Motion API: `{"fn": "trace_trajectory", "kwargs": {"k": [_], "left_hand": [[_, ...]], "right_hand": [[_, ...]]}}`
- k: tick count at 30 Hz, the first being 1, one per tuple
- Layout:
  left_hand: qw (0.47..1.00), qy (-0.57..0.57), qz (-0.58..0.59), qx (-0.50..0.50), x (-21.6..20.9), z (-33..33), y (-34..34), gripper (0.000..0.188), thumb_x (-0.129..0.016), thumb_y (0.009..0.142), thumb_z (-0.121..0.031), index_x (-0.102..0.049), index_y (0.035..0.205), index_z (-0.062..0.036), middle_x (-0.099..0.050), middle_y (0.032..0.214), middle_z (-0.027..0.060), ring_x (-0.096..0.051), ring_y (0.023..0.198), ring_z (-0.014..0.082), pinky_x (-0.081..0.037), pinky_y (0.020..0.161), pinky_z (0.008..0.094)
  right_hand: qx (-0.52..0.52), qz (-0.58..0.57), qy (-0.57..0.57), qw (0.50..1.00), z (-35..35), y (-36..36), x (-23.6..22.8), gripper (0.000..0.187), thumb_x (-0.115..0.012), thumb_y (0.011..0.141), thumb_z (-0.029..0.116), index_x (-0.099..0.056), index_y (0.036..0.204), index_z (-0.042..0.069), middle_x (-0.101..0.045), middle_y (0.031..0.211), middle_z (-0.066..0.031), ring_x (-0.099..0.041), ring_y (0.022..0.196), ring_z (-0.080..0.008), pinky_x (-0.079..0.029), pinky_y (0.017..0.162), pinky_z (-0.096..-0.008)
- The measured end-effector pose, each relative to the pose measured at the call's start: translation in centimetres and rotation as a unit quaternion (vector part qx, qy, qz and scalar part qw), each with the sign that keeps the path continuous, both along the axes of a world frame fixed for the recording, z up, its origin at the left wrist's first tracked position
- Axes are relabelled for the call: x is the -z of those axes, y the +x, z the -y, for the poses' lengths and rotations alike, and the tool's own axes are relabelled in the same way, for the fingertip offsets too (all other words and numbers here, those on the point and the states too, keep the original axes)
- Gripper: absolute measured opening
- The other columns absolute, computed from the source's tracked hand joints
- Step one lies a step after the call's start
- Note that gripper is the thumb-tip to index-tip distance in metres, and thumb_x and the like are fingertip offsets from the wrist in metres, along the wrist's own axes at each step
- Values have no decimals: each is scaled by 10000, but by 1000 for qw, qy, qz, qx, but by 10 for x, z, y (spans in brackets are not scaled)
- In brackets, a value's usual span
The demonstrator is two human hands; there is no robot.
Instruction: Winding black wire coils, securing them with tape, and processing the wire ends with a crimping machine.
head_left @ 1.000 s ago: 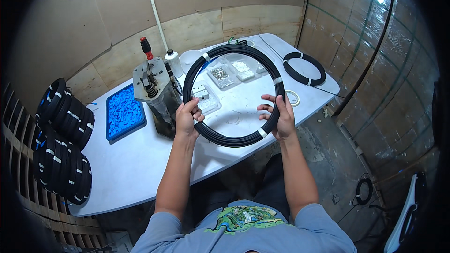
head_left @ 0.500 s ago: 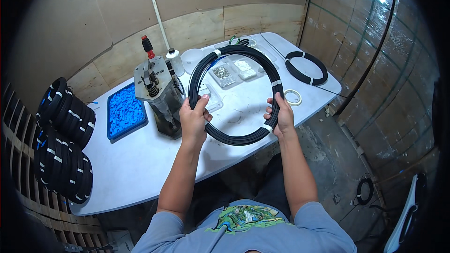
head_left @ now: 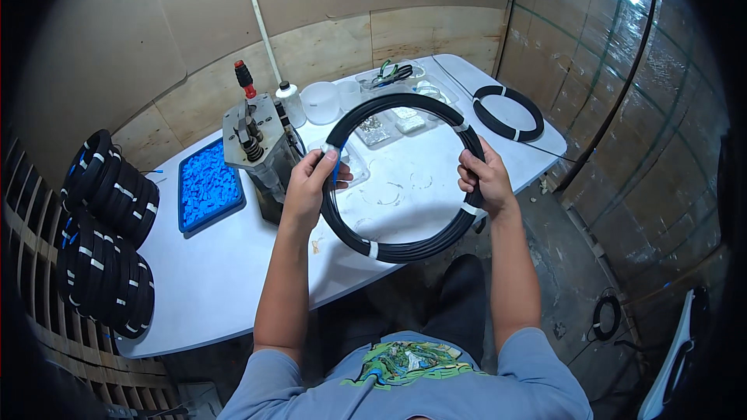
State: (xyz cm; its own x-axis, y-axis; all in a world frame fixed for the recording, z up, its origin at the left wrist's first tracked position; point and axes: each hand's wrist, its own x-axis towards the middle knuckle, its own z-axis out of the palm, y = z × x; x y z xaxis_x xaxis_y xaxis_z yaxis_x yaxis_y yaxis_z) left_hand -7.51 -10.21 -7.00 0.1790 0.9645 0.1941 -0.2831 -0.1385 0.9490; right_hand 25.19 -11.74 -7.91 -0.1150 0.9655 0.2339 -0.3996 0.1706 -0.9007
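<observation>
Between my hands I hold up a large coil of black cable (head_left: 405,252), bound at several places with white tape. My left hand (head_left: 310,179) is closed round its left side, thumb by a tape band, and a short blue piece shows beside the fingers. On the opposite side my right hand (head_left: 485,175) is closed round the coil, fingers curled inside the ring. The coil hangs tilted over the front part of the white table (head_left: 210,280). Through the ring, clear trays of small metal and white parts (head_left: 375,129) can be seen.
Left of my arms stand a metal bench press (head_left: 257,140) and a blue tray of blue parts (head_left: 210,187). Stacked taped coils (head_left: 105,272) sit at the left edge. Another black coil (head_left: 508,113) lies at the table's right end. Behind are a white bottle (head_left: 291,105) and pliers (head_left: 387,71).
The coil has come lower and turned in my hands, so its tape bands sit elsewhere. My right hand has moved outward to the right. A roll of tape on the table is now hidden.
</observation>
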Motion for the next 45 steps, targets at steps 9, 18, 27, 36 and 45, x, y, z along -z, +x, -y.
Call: {"fn": "trace_trajectory", "kwargs": {"k": [9, 18, 27, 36, 45], "left_hand": [[978, 28, -198, 53, -26, -5, 15, 229, -759, 848, -143, -614, 967, -11, -603, 762, 31, -577, 643, 102, -478, 596, 246], [999, -50, -6, 5, 2, -6, 8, 193, -698, 812, -17, -544, 909, -82, -440, 616, -56, -385, 468, 44, -310, 434, 233], [958, -193, 208, -37, 46, -31, -2, 180, -678, 878, -107, -514, 820, -153, -378, 596, -87, -366, 470, 39, -324, 430, 216], [955, -198, 207, -71, 41, -13, 9, 174, -705, 901, -170, -539, 867, -130, -381, 612, -84, -392, 494, 35, -354, 440, 211], [985, -95, 54, -130, 18, 9, 18, 247, -752, 875, -218, -560, 910, -68, -494, 684, -31, -471, 534, 64, -433, 477, 239]], "right_hand": [[-85, 238, -1, 967, -4, 0, -52, 498, -701, 916, 144, -523, 1371, 46, -459, 678, 44, -400, 542, -62, -346, 488, -242], [-24, 257, 74, 963, -12, 13, -39, 547, -658, 949, 358, -503, 1381, 61, -622, 875, -57, -592, 667, -108, -486, 585, -241], [97, 10, -18, 995, 10, -39, 2, 537, -531, 1028, 233, -301, 1494, 99, -560, 1067, -142, -641, 748, -177, -547, 572, -296], [108, -69, 14, 992, 14, -41, 0, 631, -513, 1014, 165, -185, 1553, 176, -580, 1202, -177, -617, 752, -150, -482, 495, -228], [95, -154, -86, 980, -5, -31, 59, 257, -575, 954, 77, -490, 1196, 69, -602, 1071, -95, -531, 654, -110, -432, 479, -237]]}}
